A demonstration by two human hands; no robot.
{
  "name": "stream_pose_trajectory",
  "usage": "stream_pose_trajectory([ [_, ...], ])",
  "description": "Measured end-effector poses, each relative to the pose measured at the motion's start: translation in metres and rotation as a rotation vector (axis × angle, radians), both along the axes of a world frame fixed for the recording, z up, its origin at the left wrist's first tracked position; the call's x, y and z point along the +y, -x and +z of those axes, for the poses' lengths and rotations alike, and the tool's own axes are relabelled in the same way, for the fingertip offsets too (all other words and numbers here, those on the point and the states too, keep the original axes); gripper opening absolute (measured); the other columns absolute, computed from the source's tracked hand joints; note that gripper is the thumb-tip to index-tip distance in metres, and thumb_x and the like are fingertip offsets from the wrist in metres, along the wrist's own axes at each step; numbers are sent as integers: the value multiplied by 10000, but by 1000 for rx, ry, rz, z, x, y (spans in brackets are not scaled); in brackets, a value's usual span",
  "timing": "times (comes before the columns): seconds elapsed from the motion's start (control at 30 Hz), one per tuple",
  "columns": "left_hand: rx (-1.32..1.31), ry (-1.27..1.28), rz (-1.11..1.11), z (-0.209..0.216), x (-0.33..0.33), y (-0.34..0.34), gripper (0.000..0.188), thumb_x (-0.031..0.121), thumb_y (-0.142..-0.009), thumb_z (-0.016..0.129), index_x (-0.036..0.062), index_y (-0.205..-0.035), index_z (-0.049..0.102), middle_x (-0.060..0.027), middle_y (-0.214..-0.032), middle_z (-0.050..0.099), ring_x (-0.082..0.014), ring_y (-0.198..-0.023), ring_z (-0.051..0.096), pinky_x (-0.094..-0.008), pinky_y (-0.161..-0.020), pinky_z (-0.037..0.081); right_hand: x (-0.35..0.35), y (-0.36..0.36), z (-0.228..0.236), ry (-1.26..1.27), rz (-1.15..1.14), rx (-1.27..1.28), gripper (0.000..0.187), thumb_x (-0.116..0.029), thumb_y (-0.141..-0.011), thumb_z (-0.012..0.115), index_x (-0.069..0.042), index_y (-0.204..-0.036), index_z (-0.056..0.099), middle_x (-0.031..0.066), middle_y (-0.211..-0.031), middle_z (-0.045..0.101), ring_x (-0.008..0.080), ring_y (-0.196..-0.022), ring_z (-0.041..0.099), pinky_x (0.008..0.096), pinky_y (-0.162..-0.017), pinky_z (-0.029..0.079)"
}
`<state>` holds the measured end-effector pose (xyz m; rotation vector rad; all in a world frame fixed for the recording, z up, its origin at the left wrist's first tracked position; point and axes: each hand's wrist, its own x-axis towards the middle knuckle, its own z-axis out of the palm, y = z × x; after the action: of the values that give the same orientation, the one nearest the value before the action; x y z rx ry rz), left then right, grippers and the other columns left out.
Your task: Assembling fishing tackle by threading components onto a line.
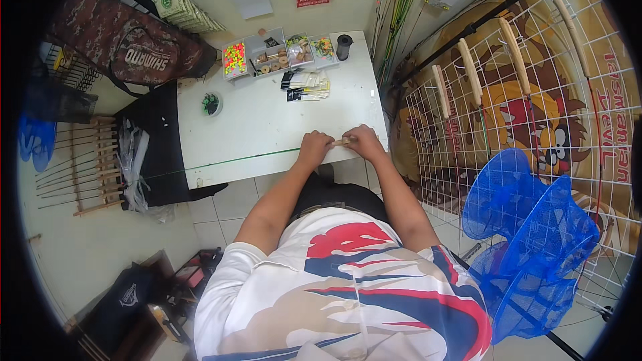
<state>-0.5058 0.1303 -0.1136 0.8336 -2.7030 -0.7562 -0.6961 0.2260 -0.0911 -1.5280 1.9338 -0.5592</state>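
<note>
Near the front edge of the white table (267,120), my left hand (315,148) is closed around a thin green fishing rod (257,156). Its slim shaft runs out to the left, past the table's edge and over a black cloth. Just to the right, my right hand (364,142) has its fingers closed on the light wooden handle (342,142) of the same rod. A short piece of that handle shows between my two hands. My fingers hide the rest of the grip and the rod's butt end.
At the table's back stand boxes of bright beads (235,59) and wooden rings (271,63), a dark cylinder (344,47) and small packets (305,85). A potted plant (211,103) is at left. Right, a wire grid (495,113) holds wooden-handled rods and blue nets (528,227).
</note>
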Motion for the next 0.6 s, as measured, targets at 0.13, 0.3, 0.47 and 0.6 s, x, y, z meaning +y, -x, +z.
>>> stream_pose_trajectory([
  [0.13, -6, 11, 14, 2, 1, 0, 137, 203, -782, 723, 137, -896, 759, -58, -808, 697, -260, -814, 628, -415, -718, 470, -1, 0, -1, -111, -31, -78, 270, -200, -749, 772, -161, -1010, 716, 65, -956, 695, 261, -1011, 589, 403, -900, 427],
  [0.3, -27, 9, 8, 0, 1, 1, 138, 220, -797, 714, 150, -907, 761, -46, -818, 699, -250, -831, 625, -419, -726, 463, 3, -1, -13, -26, 7, -105, 320, -242, -780, 746, -174, -1076, 641, 61, -963, 675, 277, -1036, 581, 421, -921, 404],
  [0.47, -58, 13, 0, -3, 0, -1, 139, 227, -802, 709, 149, -904, 761, -48, -812, 698, -252, -822, 628, -419, -723, 466, -7, -3, 5, -31, 140, 69, 421, -271, -730, 785, -162, -1104, 625, 50, -955, 656, 273, -1059, 565, 433, -913, 417],
  [0.6, -117, -43, -10, 0, -2, 1, 148, 226, -803, 696, 152, -913, 762, -31, -852, 698, -234, -869, 613, -405, -777, 446, -10, -6, 6, 124, 198, 105, 436, -242, -703, 799, -146, -1105, 660, 53, -964, 648, 271, -1049, 566, 422, -899, 450],
])
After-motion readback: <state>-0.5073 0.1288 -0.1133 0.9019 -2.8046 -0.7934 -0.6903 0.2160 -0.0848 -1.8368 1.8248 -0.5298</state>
